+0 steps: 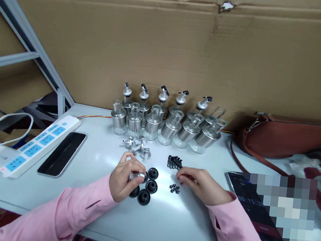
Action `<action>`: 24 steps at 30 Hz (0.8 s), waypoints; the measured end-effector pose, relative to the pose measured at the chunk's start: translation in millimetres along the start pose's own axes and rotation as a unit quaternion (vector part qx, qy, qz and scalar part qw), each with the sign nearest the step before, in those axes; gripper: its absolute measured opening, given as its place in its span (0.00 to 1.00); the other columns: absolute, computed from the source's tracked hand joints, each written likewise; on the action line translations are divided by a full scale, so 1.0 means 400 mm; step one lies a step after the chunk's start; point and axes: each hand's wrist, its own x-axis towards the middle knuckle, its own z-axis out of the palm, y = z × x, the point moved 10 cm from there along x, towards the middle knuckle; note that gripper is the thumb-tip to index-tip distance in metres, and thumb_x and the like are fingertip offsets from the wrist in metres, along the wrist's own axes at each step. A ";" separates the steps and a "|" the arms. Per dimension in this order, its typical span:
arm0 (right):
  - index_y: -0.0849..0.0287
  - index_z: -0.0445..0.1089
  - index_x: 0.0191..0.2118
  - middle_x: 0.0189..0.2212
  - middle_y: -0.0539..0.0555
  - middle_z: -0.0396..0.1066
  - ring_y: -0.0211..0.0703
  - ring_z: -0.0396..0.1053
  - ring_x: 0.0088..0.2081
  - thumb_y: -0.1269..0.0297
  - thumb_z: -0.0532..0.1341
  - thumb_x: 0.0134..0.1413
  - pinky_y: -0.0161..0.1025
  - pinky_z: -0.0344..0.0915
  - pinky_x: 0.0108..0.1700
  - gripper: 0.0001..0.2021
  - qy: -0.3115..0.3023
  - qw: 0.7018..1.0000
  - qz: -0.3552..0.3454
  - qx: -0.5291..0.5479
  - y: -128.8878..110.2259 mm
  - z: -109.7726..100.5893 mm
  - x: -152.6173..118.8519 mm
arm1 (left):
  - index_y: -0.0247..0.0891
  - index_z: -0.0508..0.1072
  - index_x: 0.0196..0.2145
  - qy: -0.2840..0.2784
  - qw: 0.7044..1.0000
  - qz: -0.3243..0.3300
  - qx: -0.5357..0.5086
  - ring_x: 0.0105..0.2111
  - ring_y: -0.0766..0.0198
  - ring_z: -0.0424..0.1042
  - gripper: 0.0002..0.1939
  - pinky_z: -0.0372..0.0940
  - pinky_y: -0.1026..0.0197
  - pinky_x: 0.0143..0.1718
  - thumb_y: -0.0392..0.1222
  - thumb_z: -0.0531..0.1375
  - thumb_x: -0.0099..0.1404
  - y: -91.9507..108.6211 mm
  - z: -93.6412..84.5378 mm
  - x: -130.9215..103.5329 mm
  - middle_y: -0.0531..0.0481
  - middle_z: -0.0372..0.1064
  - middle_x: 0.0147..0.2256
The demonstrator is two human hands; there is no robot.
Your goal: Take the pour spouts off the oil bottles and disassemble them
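Observation:
My left hand [126, 178] is closed round a silver metal pourer spout [137, 176], mostly hidden by the fingers, above several round black rubber stoppers [151, 186]. My right hand [200, 183] pinches one end of a black flip cap [178, 162] at a small row of black flip caps [171, 161]. Just below that row lies a cluster of tiny black rings [174, 189]. Loose silver pourer spouts [137, 145] are heaped in front of the bottles.
Glass bottles with steel sleeves [152, 123] stand in two rows; several at the back carry pourers [163, 93]. A power strip [41, 145] and a phone [62, 153] lie left. Right are another phone [253, 213] and a brown bag [289, 138]. Cardboard [155, 52] closes the back.

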 end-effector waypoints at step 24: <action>0.60 0.67 0.29 0.21 0.51 0.66 0.38 0.63 0.24 0.56 0.47 0.57 0.35 0.60 0.28 0.17 0.021 0.999 0.035 0.021 -0.018 -0.013 -0.006 | 0.36 0.66 0.37 0.053 0.985 0.079 0.146 0.29 0.68 0.58 0.07 0.61 0.63 0.29 0.41 0.51 0.66 0.044 -0.025 -0.002 0.51 0.55 0.31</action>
